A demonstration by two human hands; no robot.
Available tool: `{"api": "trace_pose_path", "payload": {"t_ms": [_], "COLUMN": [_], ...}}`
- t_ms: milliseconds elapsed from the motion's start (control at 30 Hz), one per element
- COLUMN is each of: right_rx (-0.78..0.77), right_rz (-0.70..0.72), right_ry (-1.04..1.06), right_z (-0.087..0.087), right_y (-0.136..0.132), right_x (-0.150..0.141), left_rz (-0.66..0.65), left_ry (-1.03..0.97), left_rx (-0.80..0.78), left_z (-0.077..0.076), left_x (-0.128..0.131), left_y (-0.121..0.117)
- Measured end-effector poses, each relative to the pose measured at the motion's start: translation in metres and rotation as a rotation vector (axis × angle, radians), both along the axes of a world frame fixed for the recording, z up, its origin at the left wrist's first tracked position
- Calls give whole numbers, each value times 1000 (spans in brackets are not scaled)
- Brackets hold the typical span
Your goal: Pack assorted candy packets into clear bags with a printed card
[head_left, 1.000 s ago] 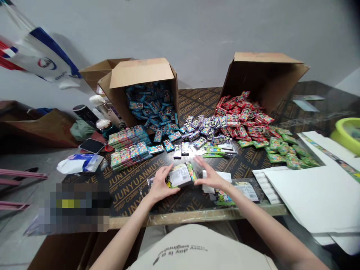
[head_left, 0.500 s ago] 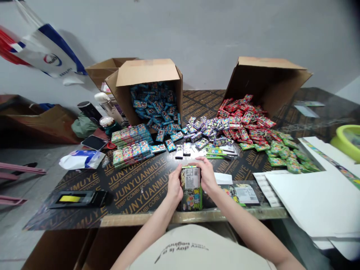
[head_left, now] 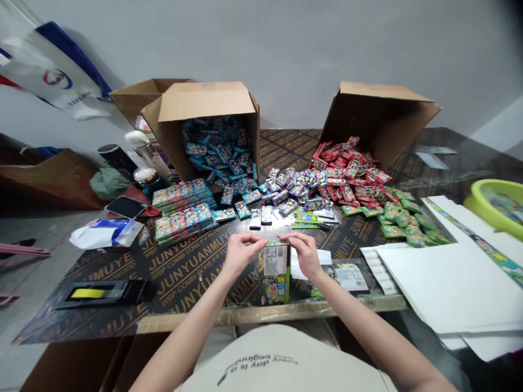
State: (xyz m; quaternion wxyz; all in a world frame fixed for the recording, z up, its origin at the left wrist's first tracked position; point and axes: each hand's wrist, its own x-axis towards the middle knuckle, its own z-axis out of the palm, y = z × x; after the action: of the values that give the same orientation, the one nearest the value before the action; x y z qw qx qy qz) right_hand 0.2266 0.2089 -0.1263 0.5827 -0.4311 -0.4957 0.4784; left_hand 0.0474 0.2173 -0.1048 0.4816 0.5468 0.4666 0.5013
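A small printed box [head_left: 274, 280] with a pale label stands upright near the table's front edge. Over its top left corner, my left hand [head_left: 242, 253] is closed in a pinch. My right hand [head_left: 304, 255] pinches likewise above the top right corner. Whatever the fingertips grip at the box's top is too small to make out. Behind the box lie two small dark-and-white packets [head_left: 260, 218] and a heap of purple packets [head_left: 296, 188]. Beside my right hand are a white paper [head_left: 324, 257] and a flat printed sleeve [head_left: 347, 277].
Blue packets [head_left: 220, 155] fill a tipped carton [head_left: 206, 103]; red packets [head_left: 347, 169] spill from another carton [head_left: 384, 92]. Green packets [head_left: 402, 220] and white card sheets [head_left: 433, 283] lie right. Stacked packet sets [head_left: 186, 218], a phone [head_left: 126, 207] and a tape dispenser [head_left: 102, 293] sit left.
The box went from lying tilted in my hands to standing upright at the table edge. My hands then left its sides and rose to its top corners, fingers pinched.
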Motion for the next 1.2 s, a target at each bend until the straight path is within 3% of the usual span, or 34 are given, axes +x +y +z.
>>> {"api": "trace_pose_path", "payload": {"t_ms": [67,267,500,633,733,800,867,933,1000,1100,1200], "right_rx": [5,-17,110,241,230,170,95,35,26,76,181], "right_rz": [-13,58,86,141,257,188,0,-131,-152,-179,-251], "right_ry": [-87,-188,-374,-437,-465,-625,-836,-967,-999,-1002,-970], "right_z": [1,10,11,14,11,1,-14,-31,-43,-49,-43], "right_y": [-1,5,1,-6,-1,8,16,21,22,18,10], "right_x": [4,8,14,18,34,54,80,103,117,118,103], "left_rz": [-42,-165,-138,-219,-302,-314,-261,-192,-150,-119,-89], "left_ry": [165,129,529,590,670,731,745,722,698,674,615], "left_rx": [57,-27,417,489,515,524,484,375,261,181,173], "left_z": [4,9,11,8,6,2,-7,-21,-37,-53,-52], "left_x": [-4,-2,-2,-1,0,-3,-9,-17,-22,-19,-2], "left_y": [4,10,0,-5,-4,1,11,25,39,48,42]}}
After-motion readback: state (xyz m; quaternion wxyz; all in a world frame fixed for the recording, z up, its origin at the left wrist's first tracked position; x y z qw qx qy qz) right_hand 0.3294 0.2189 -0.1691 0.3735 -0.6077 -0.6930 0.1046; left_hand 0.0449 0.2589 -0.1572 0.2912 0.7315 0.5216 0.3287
